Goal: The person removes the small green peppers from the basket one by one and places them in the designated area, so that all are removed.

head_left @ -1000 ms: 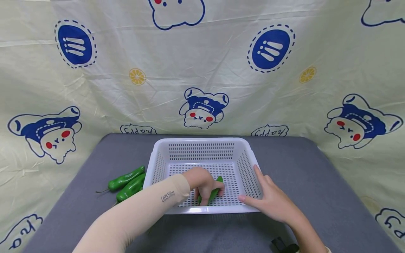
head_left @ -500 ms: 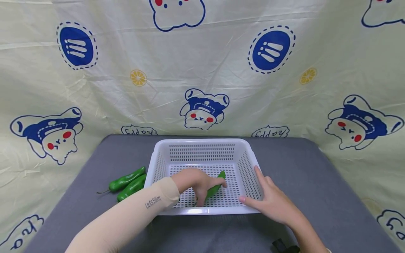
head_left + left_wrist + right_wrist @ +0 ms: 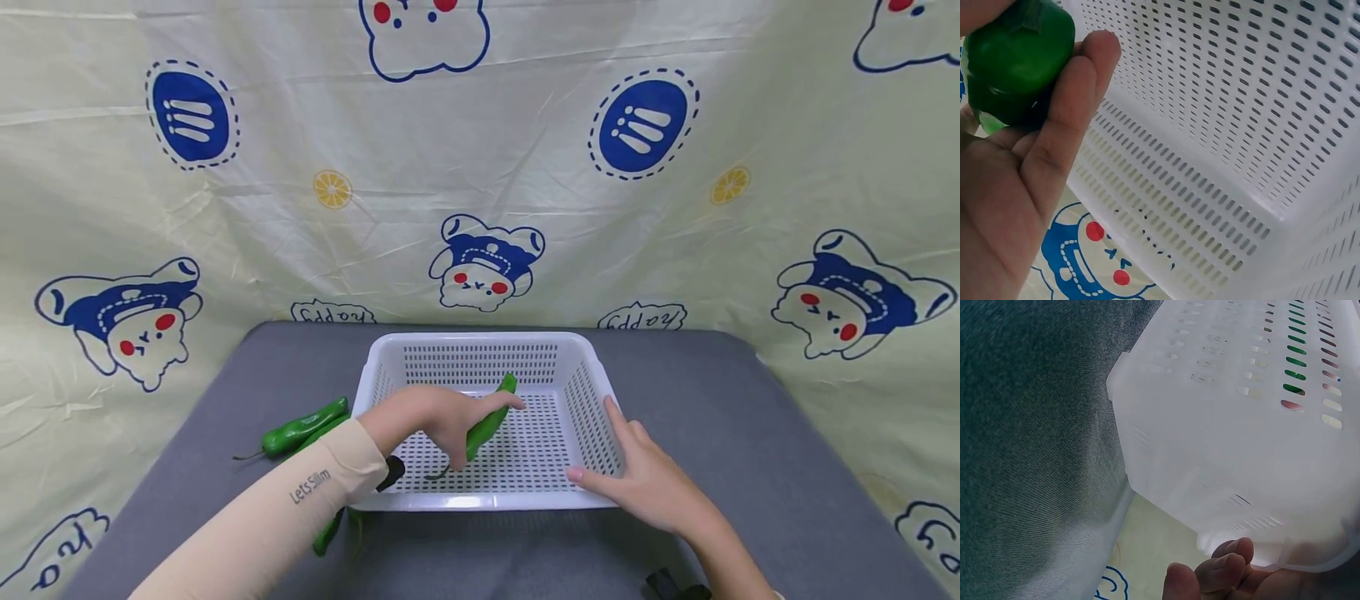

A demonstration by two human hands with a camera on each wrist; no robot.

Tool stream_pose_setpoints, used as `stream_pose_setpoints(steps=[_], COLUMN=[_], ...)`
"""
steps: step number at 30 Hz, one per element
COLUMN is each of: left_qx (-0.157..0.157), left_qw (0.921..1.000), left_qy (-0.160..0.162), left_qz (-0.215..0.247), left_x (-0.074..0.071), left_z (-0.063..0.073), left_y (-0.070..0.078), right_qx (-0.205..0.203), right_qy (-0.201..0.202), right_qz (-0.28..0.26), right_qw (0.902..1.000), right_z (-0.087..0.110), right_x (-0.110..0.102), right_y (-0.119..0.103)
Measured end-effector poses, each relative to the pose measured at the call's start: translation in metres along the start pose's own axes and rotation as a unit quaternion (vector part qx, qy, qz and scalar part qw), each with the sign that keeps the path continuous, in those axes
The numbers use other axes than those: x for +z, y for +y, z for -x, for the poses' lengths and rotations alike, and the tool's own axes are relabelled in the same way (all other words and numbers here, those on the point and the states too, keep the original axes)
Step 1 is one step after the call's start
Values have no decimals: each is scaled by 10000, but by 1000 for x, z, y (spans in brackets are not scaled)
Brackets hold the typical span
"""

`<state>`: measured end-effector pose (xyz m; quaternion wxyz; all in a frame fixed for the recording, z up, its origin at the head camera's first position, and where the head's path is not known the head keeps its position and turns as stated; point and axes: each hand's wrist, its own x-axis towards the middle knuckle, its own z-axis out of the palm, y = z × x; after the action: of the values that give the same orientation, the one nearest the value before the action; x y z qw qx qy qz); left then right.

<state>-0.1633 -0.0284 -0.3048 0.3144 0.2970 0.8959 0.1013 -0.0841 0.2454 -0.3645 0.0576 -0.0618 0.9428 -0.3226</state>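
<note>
In the head view my left hand [image 3: 457,421] grips a long green pepper [image 3: 487,429] within the outline of a white perforated plastic basket [image 3: 480,501]. The pepper slants, its tip pointing away and its thin stem toward me. Seen from the left wrist, the curled fingers wrap round the glossy pepper [image 3: 1019,62], with the basket wall [image 3: 1229,81] beside it. My right hand [image 3: 648,479] holds the basket's front right corner, thumb over the rim and the other fingers along the outside. From the right wrist, fingertips [image 3: 1229,569] show near the basket's rim.
More green peppers [image 3: 300,429] lie on the grey cloth-covered table [image 3: 690,400] left of the basket. Another pepper [image 3: 327,533] is partly hidden under the left forearm. A printed cream curtain [image 3: 525,167] hangs behind the table. A black strap [image 3: 671,586] sits at the right wrist.
My left hand has risen from the basket floor with the pepper, moving left and away from me. The stem and a pepper below the forearm now show. The right hand stays put.
</note>
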Motion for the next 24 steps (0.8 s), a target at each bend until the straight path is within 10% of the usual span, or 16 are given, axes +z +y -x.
stream_pose_setpoints(steps=[9,24], left_qx=[396,79], left_qw=[9973,9781], left_qy=[279,1119], left_qz=[553,1753], left_x=[-11,-21], left_z=[23,108], left_y=[-14,-80], right_qx=[-40,-136], right_qy=[27,59], right_qz=[45,98], right_qw=[10000,9998], right_z=[-1,0], right_x=[0,0], right_y=[3,1])
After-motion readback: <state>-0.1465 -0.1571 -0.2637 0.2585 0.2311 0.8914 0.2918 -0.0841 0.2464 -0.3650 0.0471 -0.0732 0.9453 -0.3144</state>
